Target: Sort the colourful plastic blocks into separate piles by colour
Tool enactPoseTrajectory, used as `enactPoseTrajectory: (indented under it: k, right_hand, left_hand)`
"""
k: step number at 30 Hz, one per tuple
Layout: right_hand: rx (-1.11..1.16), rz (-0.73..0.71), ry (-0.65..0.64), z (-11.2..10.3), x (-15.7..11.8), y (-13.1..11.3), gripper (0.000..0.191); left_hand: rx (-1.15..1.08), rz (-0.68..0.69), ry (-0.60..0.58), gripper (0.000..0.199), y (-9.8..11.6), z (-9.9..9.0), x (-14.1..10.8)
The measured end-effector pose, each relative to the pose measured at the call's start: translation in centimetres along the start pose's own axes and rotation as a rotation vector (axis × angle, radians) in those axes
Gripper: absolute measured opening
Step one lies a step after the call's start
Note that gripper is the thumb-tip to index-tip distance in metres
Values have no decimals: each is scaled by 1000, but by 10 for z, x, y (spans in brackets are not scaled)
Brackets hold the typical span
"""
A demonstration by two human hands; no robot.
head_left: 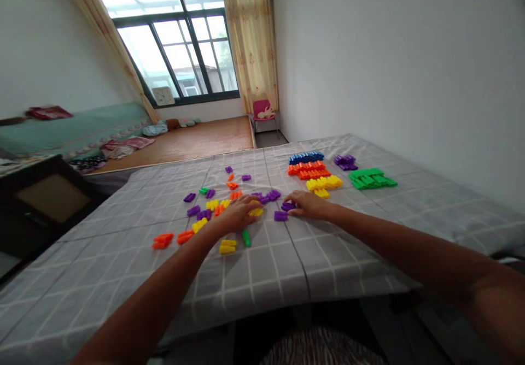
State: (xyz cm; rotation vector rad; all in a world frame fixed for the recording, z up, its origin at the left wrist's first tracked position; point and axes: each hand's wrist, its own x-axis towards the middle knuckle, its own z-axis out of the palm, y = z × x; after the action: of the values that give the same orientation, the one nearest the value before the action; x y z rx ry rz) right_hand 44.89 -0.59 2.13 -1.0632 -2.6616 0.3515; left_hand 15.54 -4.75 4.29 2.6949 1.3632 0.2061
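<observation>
Small ribbed plastic pieces in several colours, whose exact kind I cannot make out, lie on the grey checked cloth (pixel 270 261). My left hand (pixel 237 215) reaches over the loose ones, fingers stretched out and apart, above yellow pieces (pixel 256 211). Its palm side is hidden. My right hand (pixel 308 205) has its thumb and fingers closed about a purple piece (pixel 287 206) on the cloth. Just in front of that thumb lies another purple piece (pixel 280 216). Between the hands, a purple cluster (pixel 270 196) sits a little farther back. A green piece (pixel 246 238) lies near my left wrist.
Sorted by colour at the right back are blue (pixel 305 158), orange (pixel 309 170), yellow (pixel 324 184), purple (pixel 345 162) and green (pixel 372 179) groups. Loose orange pieces (pixel 163 240) lie at the left. A white wall (pixel 402 70) borders the right side.
</observation>
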Motion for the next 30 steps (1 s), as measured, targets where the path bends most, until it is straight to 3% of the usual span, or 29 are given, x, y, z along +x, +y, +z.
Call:
enactPoseTrajectory:
  k: [4,10,17,21,24,26,30]
  right_hand:
    - [97,91,-23,-1,9,11,46]
    - [76,53,73,-2,36,13,29]
    - [-147,-6,-38,15,78,-3,46]
    - [-157,8,-43,16,86,-8,40]
    - [-100,3,34,1,78,-2,34]
    - [-67,39,104,-19,67,15,28]
    - [-141,247,274,-76,30,85,26]
  left_hand:
    - [-39,-23,40,39,-29,-7,10]
    - [-165,-229,187,34,-66,0,6]
    - [-174,-159,321,28,-70,19,-9]
    - [-138,-117,354,28,-70,22,-12]
    - [-110,-106,361,28,-72,23,-12]
    - [-106,-113,369,30,-75,23,-12]
    - [-100,-151,379,33,-83,23,-12]
